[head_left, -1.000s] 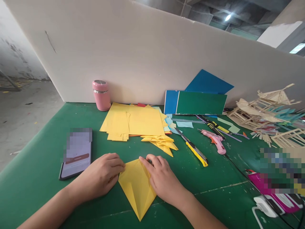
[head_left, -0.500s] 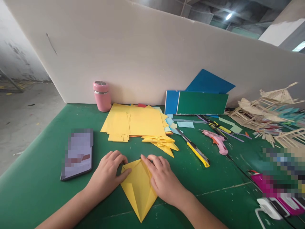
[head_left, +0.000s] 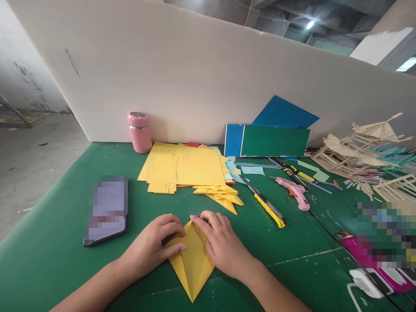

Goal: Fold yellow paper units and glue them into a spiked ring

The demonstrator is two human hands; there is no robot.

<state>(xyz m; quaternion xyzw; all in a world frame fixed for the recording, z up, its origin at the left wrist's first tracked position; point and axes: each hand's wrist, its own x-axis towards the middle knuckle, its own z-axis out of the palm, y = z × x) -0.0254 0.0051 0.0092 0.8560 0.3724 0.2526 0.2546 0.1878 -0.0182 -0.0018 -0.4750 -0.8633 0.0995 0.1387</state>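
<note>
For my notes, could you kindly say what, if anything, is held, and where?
The folded yellow paper: left hand at its upper left edge, right hand pressing its upper right edge.

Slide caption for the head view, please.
Left hand and right hand on folded yellow paper, utility knife off to the right.

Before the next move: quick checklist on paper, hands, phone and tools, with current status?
1. Both hands on the paper: ok. The left hand is on the upper left of the folded yellow paper, the right hand along its right side.
2. Lower tip uncovered: ok. It points toward the person.
3. Left edge alignment: cannot tell. The left hand covers much of it.
4. Phone clear of the left hand: ok. It lies apart, to the left.
5. Utility knife clear of the right hand: ok. It lies apart, to the right.
6. Pink glue gun cool: cannot tell from the picture.
</note>
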